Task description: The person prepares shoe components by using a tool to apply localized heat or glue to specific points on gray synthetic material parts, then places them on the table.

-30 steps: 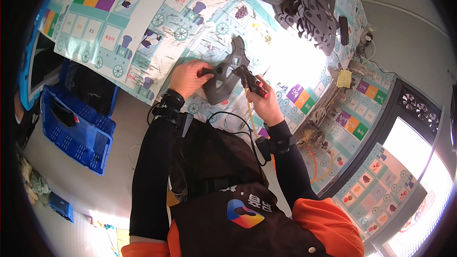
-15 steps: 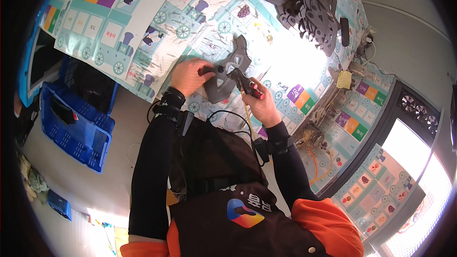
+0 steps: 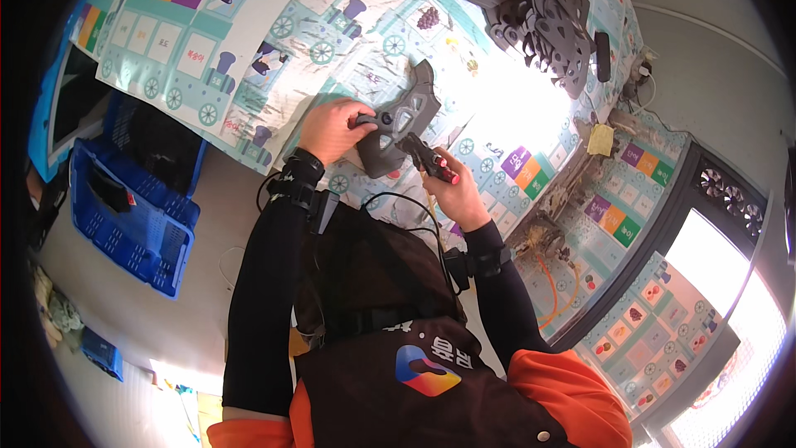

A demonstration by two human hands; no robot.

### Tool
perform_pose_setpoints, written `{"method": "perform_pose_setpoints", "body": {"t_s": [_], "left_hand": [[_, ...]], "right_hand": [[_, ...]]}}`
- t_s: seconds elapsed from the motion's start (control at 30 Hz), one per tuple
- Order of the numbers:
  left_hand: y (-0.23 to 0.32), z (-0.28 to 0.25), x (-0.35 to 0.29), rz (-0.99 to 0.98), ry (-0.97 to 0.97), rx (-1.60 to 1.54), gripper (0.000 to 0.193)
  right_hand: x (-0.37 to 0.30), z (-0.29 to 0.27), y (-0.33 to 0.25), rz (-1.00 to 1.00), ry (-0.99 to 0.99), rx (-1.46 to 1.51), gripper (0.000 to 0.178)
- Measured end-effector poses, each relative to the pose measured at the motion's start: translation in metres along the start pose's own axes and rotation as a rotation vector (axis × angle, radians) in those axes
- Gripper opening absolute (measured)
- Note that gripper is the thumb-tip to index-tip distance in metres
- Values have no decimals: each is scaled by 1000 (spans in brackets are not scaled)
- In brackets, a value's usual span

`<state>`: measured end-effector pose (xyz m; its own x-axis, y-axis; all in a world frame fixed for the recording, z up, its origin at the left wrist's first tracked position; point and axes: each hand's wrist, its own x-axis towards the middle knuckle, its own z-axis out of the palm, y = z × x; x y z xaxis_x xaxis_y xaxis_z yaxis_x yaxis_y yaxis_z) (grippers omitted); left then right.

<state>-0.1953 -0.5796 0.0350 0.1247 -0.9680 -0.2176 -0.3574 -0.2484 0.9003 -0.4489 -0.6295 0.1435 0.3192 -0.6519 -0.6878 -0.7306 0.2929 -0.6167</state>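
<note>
A play mat printed with pastel trains and coloured squares (image 3: 249,41) covers the work surface, its near edge hanging over a pale floor. A blue slotted plastic crate (image 3: 124,216) sits left; a heap of dark grey perforated foam pieces (image 3: 539,8) lies at the far edge. The left hand (image 3: 332,129) grips 1 dark grey moulded foam piece (image 3: 398,124) near the mat's near edge. The right hand (image 3: 454,195) is closed around a black tool with a red tip (image 3: 431,162) touching it.

Bare patterned mat (image 3: 249,58) lies open leftward; stacked grey pieces (image 3: 539,8) crowd the far right.
</note>
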Motion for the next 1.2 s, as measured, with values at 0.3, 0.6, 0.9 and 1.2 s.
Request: {"method": "perform_pose_setpoints", "body": {"t_s": [0.3,0.6,0.9,1.2], "left_hand": [[-1,0,-1,-7,2,7,22],[-3,1,-2,5,9,26,22],[-3,4,-2,-14,14,-10,22],[-3,3,5,4,11,40,24]], "right_hand": [[4,7,-14,23,-36,-72,41],[6,12,-15,-20,-40,-26,45],[-1,10,-18,0,-94,-62,41],[-13,1,-10,2,-85,-109,37]]}}
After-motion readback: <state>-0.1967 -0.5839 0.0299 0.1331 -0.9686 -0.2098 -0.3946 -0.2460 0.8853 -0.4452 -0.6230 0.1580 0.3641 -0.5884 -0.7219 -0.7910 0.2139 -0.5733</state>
